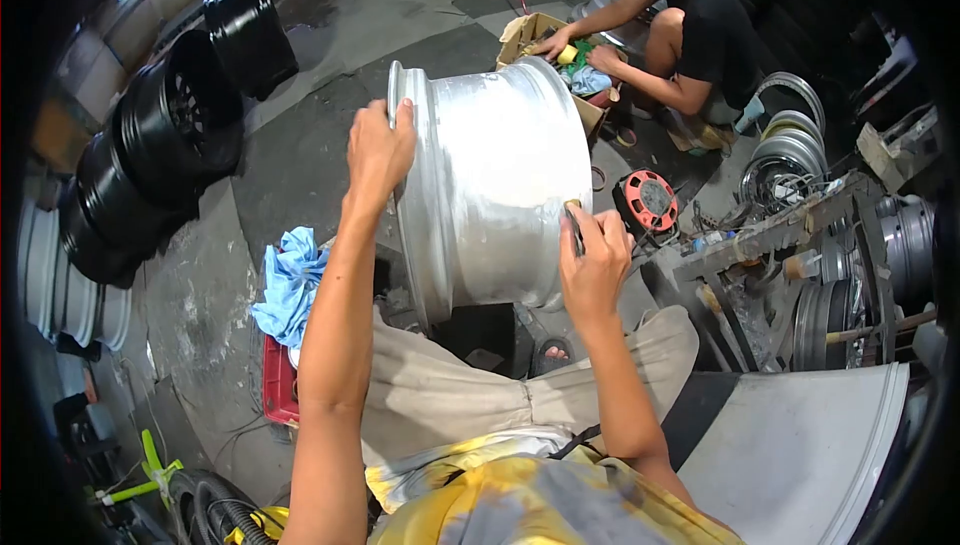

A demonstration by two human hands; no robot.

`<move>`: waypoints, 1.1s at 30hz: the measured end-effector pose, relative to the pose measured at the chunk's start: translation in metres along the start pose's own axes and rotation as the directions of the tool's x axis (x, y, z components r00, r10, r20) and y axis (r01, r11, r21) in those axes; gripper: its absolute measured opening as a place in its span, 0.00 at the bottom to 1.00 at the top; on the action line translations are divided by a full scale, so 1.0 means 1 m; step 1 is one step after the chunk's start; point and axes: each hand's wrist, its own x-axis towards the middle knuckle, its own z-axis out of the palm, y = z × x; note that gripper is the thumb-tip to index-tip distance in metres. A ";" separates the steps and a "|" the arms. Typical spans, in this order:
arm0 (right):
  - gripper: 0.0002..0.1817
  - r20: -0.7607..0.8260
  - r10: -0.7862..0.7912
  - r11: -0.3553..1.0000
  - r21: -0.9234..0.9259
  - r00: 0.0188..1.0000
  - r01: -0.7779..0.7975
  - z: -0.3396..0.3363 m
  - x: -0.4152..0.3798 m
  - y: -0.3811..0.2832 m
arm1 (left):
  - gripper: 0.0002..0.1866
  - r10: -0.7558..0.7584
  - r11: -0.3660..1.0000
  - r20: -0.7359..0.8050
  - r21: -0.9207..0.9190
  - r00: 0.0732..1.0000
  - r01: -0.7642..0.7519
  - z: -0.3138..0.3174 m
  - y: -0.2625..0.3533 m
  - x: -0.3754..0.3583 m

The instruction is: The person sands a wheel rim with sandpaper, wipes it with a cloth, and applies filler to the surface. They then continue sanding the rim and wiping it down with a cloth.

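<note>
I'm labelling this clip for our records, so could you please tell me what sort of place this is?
Most likely a wheel-rim repair or refinishing workshop: the left hand steadies a silver rim, black rims line the stained concrete floor, and more rims sit beside a co-worker.

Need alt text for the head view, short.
Seen from above, a person's left hand grips the rim edge of a silver wheel rim standing on edge, while the right hand presses a small dark piece against its barrel. A blue cloth lies to the left near stacked black rims, and another person crouches by a cardboard box behind.
</note>
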 end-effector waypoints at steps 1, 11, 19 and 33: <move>0.11 -0.008 -0.011 0.998 -0.067 1.000 0.010 0.000 -0.002 -0.001 | 0.23 -0.056 0.998 0.107 -0.026 0.993 0.059 -0.001 0.002 0.000; 0.11 -0.054 -0.043 0.999 -0.002 0.998 0.043 0.014 -0.003 0.010 | 0.24 -0.019 0.996 0.076 -0.089 0.997 0.025 0.006 -0.004 0.002; 0.10 -0.078 -0.026 0.999 0.024 0.997 0.028 0.016 0.003 0.009 | 0.23 -0.034 0.996 0.118 -0.083 0.992 0.044 0.002 0.001 -0.003; 0.09 -0.063 -0.041 0.999 -0.033 0.997 0.039 0.013 0.015 0.003 | 0.22 0.002 0.997 0.117 -0.074 0.993 0.006 0.006 -0.002 -0.008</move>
